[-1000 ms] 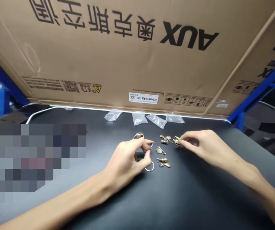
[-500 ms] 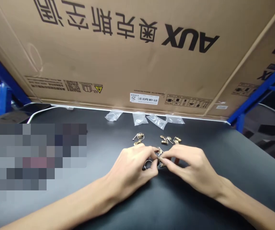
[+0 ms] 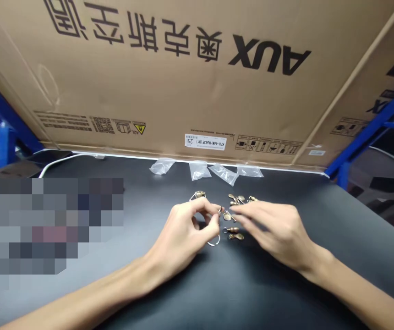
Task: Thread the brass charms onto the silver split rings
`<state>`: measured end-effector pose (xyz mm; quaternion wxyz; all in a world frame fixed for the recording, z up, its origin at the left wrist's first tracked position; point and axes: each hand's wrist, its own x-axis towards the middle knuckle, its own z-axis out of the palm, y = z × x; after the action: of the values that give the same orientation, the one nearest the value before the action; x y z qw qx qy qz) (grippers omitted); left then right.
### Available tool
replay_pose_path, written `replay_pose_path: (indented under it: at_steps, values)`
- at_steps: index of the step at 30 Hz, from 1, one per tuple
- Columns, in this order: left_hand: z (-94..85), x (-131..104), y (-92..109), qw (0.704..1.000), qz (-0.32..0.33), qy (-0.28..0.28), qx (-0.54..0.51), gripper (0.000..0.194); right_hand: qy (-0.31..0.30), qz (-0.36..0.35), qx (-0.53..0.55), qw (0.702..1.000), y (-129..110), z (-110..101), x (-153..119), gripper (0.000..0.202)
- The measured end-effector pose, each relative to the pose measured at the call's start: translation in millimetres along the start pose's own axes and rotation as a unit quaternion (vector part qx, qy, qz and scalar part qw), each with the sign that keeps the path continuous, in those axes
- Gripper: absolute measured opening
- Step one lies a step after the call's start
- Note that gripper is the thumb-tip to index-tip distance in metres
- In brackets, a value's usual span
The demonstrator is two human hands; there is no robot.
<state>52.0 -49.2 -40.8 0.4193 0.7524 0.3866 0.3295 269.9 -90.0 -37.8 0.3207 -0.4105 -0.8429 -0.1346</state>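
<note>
My left hand (image 3: 190, 229) is closed, pinching a small brass-coloured metal piece (image 3: 220, 211) between thumb and forefinger. Below that thumb lies a silver ring (image 3: 214, 242), partly hidden by the hand. Just to the right, my right hand (image 3: 269, 229) has its thumb and fingers stretched out and apart, with no object visible in them. Near its fingertips are a flat bronze charm (image 3: 227, 216) with a silver pin, a brass-coloured gourd-shaped charm (image 3: 233, 230) and a bronze charm with a clasp (image 3: 236, 237).
Behind my hands lie more brass-coloured charms (image 3: 241, 198) and another small cluster with a ring (image 3: 200, 194). Clear plastic bags (image 3: 199, 170) line the back of the black table (image 3: 197, 293). A large cardboard box (image 3: 169, 91) stands behind, between blue frame posts (image 3: 6, 144).
My right hand has let go of the small piece and moved slightly right, its fingers parting. My left hand has lifted the piece a little up and left, exposing charms beneath.
</note>
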Motion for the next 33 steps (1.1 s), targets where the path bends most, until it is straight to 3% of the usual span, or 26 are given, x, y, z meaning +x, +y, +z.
replay_pose_path:
  at_steps: [3,7,12,22,33]
  values:
    - [-4.3,0.9,-2.4,1.000,-0.006,0.012,-0.003,0.013,-0.009,0.177,-0.084,0.981,28.6,-7.3,1.6,0.019]
    - [-6.8,0.2,-5.1,1.000,-0.006,0.010,-0.006,0.011,-0.125,0.288,-0.127,0.941,59.0,-11.4,-0.5,0.023]
    - [-7.1,0.0,-6.4,1.000,0.000,0.012,0.000,0.012,-0.184,0.280,-0.075,0.939,62.9,-1.8,-4.0,0.021]
    - [-7.3,6.2,-8.5,0.998,-0.019,0.008,0.057,0.019,-0.154,0.276,-0.073,0.946,56.8,-0.4,1.5,0.014]
    - [-7.5,6.2,-13.5,0.999,-0.034,0.009,-0.004,0.033,-0.173,0.271,-0.118,0.940,58.8,-6.1,-0.3,0.020]
